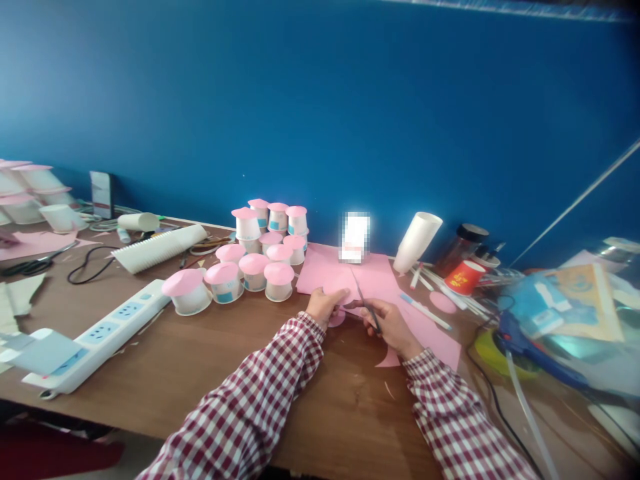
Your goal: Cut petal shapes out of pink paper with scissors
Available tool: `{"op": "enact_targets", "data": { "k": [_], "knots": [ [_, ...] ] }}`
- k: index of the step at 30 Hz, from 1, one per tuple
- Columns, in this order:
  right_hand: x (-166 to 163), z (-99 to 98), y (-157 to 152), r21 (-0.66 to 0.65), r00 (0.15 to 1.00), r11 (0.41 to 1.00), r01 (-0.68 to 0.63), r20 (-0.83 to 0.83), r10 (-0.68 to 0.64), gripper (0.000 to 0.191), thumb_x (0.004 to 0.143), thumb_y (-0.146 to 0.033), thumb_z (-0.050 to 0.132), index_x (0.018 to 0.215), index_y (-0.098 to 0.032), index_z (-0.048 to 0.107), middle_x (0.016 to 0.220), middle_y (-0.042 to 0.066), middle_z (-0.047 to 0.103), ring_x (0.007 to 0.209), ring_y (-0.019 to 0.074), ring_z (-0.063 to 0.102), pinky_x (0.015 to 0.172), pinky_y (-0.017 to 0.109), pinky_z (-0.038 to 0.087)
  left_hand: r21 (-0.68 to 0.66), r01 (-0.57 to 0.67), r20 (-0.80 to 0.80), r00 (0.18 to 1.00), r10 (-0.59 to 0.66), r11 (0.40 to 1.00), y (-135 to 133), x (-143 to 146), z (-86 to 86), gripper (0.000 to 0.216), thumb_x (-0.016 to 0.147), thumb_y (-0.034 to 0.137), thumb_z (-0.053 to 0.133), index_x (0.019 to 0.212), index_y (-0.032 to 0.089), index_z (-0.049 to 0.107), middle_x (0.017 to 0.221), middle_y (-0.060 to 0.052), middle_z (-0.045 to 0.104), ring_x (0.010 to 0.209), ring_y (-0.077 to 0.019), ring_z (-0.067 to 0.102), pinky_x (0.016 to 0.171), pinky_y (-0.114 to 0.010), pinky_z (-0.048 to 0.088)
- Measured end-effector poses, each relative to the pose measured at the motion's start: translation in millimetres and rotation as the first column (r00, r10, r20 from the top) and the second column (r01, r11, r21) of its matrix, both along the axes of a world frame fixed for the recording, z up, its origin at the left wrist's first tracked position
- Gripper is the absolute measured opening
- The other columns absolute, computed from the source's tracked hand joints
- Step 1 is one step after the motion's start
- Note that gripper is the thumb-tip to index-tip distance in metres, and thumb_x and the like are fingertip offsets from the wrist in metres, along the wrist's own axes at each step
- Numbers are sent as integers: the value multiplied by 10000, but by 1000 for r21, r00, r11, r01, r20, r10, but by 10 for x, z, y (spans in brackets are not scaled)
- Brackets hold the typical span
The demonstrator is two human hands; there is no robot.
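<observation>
My left hand [324,305] is closed on a small piece of pink paper [337,319], with the thumb on top. Close to its right, my right hand [393,323] grips a pair of scissors [369,308] by the handles. One blade points away from me and the other towards the left hand. Under and behind both hands lie larger pink paper sheets [320,270]. To the left stand several upside-down white paper cups [187,301] topped with pink paper cones [184,283], some of them stacked at the back.
A white power strip [113,327] lies at left. Behind the hands stands a lit phone [355,238]. Further right are a leaning stack of white cups [417,241], a red cup [464,277], a marker [425,312] and a blue glue gun [540,357] with its cord.
</observation>
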State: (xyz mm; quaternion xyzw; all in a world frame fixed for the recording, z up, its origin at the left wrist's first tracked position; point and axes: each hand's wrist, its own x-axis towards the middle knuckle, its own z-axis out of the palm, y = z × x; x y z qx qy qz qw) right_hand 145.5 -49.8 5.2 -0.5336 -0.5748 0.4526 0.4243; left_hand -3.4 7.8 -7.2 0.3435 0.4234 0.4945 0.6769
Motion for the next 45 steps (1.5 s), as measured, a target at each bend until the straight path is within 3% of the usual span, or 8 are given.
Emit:
{"op": "enact_targets", "data": {
  "k": [29, 45],
  "knots": [
    [37, -48, 26, 14, 1000, 1000, -25, -2, 25, 394, 761, -415, 614, 1022, -123, 660, 566, -36, 488, 451, 77, 455, 420, 203, 382, 2, 27, -35, 999, -27, 1000, 23, -35, 23, 369, 517, 315, 782, 638, 143, 479, 413, 72, 402, 324, -17, 270, 322, -184, 146],
    [6, -49, 8, -51, 1000, 999, 12, 10, -11, 458, 738, -447, 616, 1061, -125, 640, 569, -28, 526, 423, 74, 494, 360, 161, 306, 9, -1, -63, 998, 2, 1000, 47, -33, -28, 328, 566, 300, 751, 707, 118, 517, 469, 41, 457, 330, -25, 301, 332, -196, 160]
  ]
}}
